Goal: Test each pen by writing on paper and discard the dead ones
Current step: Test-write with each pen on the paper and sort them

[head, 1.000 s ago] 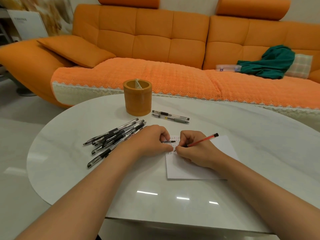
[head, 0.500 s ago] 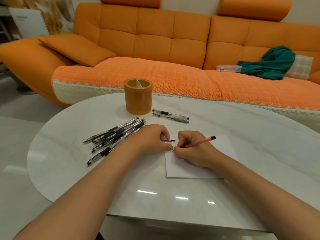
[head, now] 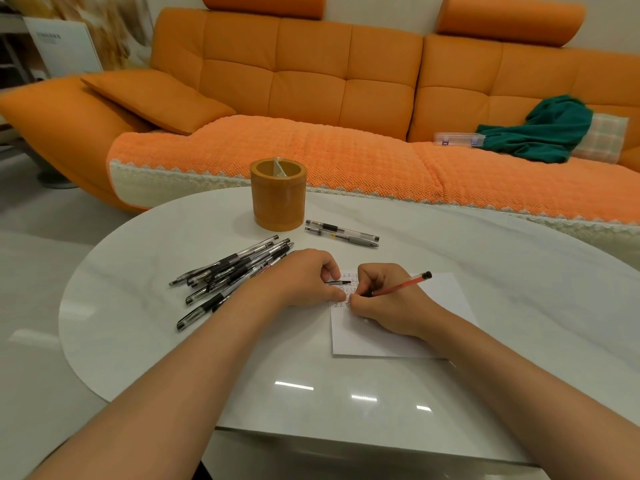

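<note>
Your left forearm (head: 194,375) and right forearm (head: 519,382) are both bare from the picture's lower edge to the wrist, each narrowing smoothly toward it. Your left hand (head: 304,278) and right hand (head: 388,299) are bare too, with rounded knuckles; the fingers' (head: 329,265) nails are too small to make out.

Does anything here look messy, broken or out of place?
Nothing is spilled or broken. The pens lie in a loose heap on the table outside the pen holder, and a green cloth lies crumpled on the sofa.
</note>
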The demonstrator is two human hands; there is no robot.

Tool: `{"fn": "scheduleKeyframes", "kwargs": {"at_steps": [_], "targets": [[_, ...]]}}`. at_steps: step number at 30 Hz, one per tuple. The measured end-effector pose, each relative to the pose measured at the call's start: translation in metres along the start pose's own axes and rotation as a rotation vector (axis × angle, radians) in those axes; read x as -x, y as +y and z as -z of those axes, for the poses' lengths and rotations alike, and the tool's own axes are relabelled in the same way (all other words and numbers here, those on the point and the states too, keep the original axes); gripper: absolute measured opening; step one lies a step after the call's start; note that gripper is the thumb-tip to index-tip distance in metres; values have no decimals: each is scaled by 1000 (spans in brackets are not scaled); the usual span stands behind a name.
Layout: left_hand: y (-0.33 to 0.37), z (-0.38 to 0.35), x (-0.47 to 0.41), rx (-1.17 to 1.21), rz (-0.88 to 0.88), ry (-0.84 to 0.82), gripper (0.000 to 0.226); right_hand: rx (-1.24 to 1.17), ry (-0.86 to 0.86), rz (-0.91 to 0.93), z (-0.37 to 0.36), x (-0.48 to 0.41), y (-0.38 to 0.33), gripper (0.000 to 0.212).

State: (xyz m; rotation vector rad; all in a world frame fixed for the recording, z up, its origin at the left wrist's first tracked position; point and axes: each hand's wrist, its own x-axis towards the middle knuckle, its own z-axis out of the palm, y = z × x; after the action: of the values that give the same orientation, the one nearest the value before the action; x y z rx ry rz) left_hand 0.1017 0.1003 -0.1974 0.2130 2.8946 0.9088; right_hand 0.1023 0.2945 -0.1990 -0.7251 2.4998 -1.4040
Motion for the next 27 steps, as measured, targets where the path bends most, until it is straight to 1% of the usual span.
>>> {"fn": "scheduleKeyframes", "kwargs": {"at_steps": [3,16,27], "targets": [[0,0,0,-4,-3,1,33,-8,-18,-8,1,-1,2,19],[0,0,2,-13,-3,4,33,6,7,19,1,1,2,17],[2,1,2,-3,1,-9,34,-8,-48,21,2,1,2,18]]}}
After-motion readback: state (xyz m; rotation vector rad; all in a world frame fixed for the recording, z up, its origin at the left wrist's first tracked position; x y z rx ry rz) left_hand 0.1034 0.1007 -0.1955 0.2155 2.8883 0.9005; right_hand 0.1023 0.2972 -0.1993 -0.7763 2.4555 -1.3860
